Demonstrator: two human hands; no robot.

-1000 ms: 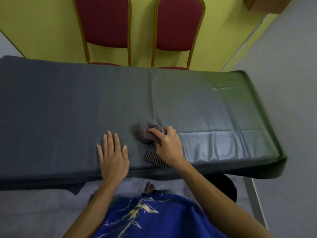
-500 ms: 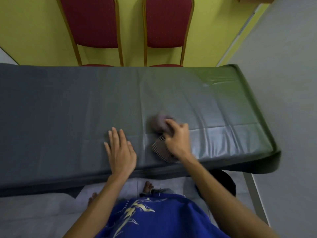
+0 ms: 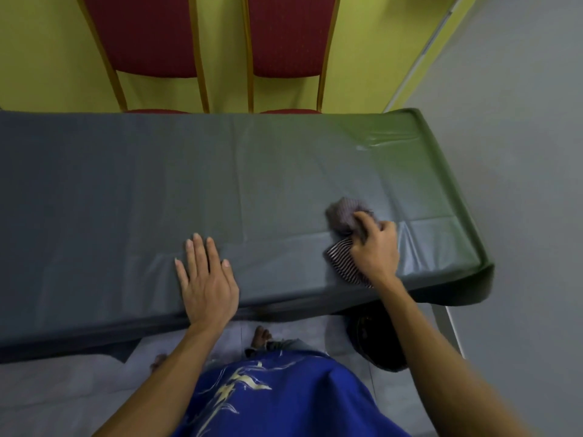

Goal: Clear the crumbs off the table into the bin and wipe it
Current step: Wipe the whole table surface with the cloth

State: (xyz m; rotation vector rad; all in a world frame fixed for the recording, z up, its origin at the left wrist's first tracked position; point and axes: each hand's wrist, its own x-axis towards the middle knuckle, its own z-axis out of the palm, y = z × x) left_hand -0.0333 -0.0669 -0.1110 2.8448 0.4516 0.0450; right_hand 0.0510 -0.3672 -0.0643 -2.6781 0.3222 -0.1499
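A long table (image 3: 126, 190) covered with a dark grey plastic sheet fills the middle of the view. My right hand (image 3: 377, 247) presses a crumpled striped cloth (image 3: 344, 264) onto the sheet near the table's right end, close to the front edge. My left hand (image 3: 206, 285) lies flat on the sheet with fingers spread, to the left of the cloth, holding nothing. A dark round bin (image 3: 375, 339) shows partly under the table's front right edge, behind my right forearm. I see no crumbs on the sheet.
Two red chairs with gold frames (image 3: 148, 36) (image 3: 287, 36) stand behind the table against a yellow wall. A grey floor lies to the right of the table. A table leg (image 3: 449, 329) stands at the front right. My bare feet show below the front edge.
My right hand has swept the cloth to the right along the sheet, towards the table's right end. My left hand has stayed flat on the sheet.
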